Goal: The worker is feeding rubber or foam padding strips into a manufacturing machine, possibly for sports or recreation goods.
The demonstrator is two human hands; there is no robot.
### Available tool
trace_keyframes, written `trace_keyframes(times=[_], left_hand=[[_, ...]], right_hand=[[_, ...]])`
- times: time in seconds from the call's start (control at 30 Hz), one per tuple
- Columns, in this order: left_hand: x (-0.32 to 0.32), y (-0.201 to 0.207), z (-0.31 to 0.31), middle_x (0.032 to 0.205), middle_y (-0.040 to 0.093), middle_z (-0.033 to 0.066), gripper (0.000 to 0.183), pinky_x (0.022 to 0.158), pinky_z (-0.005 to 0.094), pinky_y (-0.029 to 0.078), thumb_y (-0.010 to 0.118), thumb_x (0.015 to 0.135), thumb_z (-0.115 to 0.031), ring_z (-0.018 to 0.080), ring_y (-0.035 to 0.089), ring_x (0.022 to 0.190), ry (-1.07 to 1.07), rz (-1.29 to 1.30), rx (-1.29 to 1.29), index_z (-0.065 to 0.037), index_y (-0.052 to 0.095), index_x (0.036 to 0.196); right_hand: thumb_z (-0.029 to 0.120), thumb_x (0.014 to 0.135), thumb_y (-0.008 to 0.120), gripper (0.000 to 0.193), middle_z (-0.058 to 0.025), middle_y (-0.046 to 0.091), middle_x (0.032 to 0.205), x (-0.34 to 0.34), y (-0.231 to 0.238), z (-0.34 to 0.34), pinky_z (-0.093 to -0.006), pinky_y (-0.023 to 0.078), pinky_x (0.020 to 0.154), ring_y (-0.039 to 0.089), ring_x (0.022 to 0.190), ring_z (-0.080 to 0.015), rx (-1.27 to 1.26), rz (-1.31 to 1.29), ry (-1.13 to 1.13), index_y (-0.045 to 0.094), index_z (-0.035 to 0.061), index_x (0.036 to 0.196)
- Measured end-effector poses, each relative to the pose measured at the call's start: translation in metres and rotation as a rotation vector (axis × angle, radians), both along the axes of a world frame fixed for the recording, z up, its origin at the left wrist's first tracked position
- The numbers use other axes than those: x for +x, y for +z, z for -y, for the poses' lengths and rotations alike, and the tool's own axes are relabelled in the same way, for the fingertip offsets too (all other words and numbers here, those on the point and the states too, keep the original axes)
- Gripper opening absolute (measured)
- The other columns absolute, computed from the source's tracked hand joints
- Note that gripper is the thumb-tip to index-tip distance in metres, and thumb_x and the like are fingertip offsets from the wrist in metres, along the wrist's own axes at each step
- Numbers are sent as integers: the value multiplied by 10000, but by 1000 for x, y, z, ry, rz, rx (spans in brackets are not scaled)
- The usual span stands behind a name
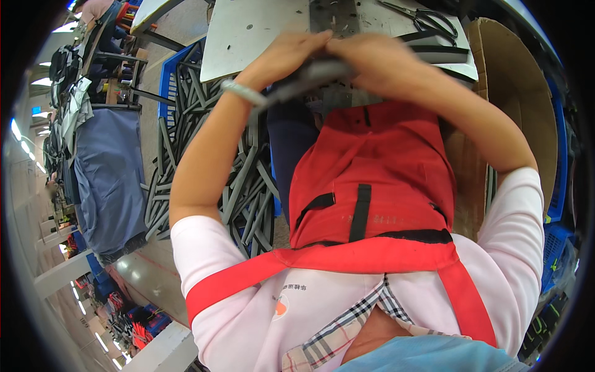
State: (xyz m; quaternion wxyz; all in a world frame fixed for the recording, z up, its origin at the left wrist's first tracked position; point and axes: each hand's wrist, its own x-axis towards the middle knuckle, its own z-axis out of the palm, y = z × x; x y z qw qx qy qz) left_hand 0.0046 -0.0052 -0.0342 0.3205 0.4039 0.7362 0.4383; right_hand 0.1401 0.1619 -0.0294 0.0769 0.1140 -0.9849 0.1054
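Over the near edge of the desk (232, 37), the person's left hand (290, 54) and right hand (379, 59) come together, fingertips meeting or nearly so. A dark grey strip (316, 73) is at the hands, slanting below them toward the left wrist, just off the desk's near edge. The fingers of both hands look bent, but blur hides how far they are closed, and I cannot tell which hand has hold of the strip. A pale bracelet (244, 92) circles the left wrist. To the right, another strip (441, 54) lies on the desk beyond the right wrist, near black-handled scissors (434, 23) at the far right. Left of the person's legs, a blue crate (166, 87) holds a heap of grey strips (238, 186); a cardboard box (517, 80) stands right of the desk. The person wears a red apron (378, 155).
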Motion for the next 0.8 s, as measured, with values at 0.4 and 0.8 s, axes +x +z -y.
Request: trace_keyframes(times=[0.4,0.8], left_hand=[[-6,34,-2,723,683,58,317,517,196,393,675,923,-257,44,479,526,200,-236,120,9,699,1094],[-31,32,-33,717,673,62,302,523,192,402,666,932,-215,54,487,534,214,-141,145,23,690,1116]], right_hand=[[281,760,799,757,-296,632,1142,11,81,-94,-390,503,900,641,1069,-345,-226,161,-267,473,-99,1328],[285,735,813,796,-311,609,1205,-5,62,-128,-374,481,958,612,1138,-351,-164,17,-265,472,-123,1327]])
